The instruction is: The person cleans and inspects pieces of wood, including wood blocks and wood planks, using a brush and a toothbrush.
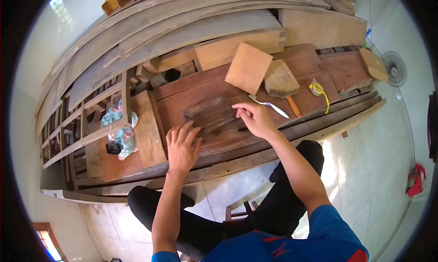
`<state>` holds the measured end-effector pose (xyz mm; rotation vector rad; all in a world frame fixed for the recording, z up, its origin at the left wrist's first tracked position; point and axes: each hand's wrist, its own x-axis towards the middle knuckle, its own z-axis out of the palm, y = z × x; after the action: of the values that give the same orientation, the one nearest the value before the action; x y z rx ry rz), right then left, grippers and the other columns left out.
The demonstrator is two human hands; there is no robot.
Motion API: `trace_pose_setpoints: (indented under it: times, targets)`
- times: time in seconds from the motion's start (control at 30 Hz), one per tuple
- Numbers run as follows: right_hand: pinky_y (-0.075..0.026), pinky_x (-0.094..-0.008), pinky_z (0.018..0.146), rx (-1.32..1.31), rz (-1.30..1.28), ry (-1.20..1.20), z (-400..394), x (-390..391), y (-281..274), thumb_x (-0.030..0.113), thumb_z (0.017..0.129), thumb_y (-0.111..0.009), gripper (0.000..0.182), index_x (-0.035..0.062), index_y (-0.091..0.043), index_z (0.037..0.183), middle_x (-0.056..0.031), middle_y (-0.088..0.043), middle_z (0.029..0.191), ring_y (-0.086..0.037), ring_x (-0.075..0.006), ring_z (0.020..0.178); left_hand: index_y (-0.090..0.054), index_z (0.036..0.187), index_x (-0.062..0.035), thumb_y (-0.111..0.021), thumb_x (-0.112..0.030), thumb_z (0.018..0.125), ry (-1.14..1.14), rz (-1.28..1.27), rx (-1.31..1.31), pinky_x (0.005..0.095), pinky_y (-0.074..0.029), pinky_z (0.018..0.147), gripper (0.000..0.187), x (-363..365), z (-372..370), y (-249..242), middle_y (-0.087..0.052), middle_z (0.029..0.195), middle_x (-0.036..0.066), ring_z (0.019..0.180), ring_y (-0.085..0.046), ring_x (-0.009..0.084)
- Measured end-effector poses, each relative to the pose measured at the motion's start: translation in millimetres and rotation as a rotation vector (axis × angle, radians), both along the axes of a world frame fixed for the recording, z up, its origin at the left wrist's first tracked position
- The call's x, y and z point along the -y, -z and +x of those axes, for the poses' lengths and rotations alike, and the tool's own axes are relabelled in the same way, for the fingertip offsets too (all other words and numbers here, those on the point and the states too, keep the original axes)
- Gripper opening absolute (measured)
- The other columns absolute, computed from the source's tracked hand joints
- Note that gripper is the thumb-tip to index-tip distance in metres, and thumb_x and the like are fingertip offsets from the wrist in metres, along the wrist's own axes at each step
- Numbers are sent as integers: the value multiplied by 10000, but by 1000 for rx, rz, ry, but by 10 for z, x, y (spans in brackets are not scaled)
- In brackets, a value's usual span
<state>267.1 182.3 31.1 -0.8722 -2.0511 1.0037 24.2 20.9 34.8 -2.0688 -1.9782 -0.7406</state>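
Note:
A dark, weathered wooden board [211,115] lies flat on the reddish-brown plank surface [182,89]. My left hand [182,147] rests at the board's left lower corner, fingers spread and pointing forward. At its right end is my right hand [257,121], index finger stretched toward the board and thumb apart from it; nothing shows between them. Just beyond that hand lies a white toothbrush [273,107]. An orange-handled tool [293,107] sits to its right, its far end hidden by a worn wooden block [281,78].
A light square panel [248,69] leans near the block. At right lies a yellow tape measure [315,87] with its tape out. Long boards [219,27] are stacked behind. Left are a slatted wooden frame [102,96], a crumpled plastic bag [122,133] and a thick plank [149,127].

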Motion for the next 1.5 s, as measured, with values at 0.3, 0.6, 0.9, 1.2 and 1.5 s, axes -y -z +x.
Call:
trace_pose_setpoints:
  times: [0.3,0.6,0.9,1.2,1.5]
  targets:
    - [-502,-315,612,-52,-111,65,120,-131,20,145,1018,-589,227,48,-627,1220,-54,-760,876,-662,-172,634,-703,1072,-85,-784,-151,845,-44,101,51,499,-419,1058,249,-27,29,6,-674,1267,84,1148,-585,334]
    - [-508,-340,606,-65,-135,-279,-290,555,-90,181,1059,-586,138,51,-547,1086,-91,-708,782,-665,-172,659,-691,1008,-40,-784,-25,825,32,169,249,427,-498,861,205,42,251,-46,-722,1062,125,972,-656,335]
    - [-493,-423,647,-87,-65,-335,-407,767,10,125,1045,-584,257,45,-399,1204,-199,-717,896,-671,-376,724,-656,1131,-23,-752,63,866,139,-35,761,319,-566,810,295,123,362,46,-751,998,118,857,-717,188]
    - [-517,-371,646,125,-122,-211,-300,601,-210,309,1009,-681,345,43,-554,1188,-124,-710,829,-682,-249,686,-677,1166,-26,-704,77,904,86,-68,761,300,-530,760,283,112,246,-39,-709,953,106,811,-666,164]
    - [-556,-455,873,744,39,479,799,-650,257,401,883,-778,377,109,-696,1108,-130,-758,1023,-723,-327,1005,-691,1128,-13,-680,-14,962,-146,42,861,282,-536,735,166,103,-285,104,-726,949,98,804,-670,148]
